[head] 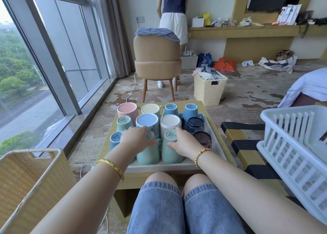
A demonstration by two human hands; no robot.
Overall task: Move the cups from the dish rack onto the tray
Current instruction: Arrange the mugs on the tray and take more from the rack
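Head-worn camera looks forward and down, close over the tray (pixel 159 167).

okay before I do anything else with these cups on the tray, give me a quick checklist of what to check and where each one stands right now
1. Left hand resting on a front mint cup: ok.
2. Right hand on the neighbouring mint cup: ok.
3. Cups standing upside down, none tipped: ok.
4. Free space left on the tray: not ok, it looks packed.
5. Dish rack emptied of cups: cannot tell, its inside is only partly in view.
6. Purple glass sits close beside the right hand, risk of a knock: not ok.
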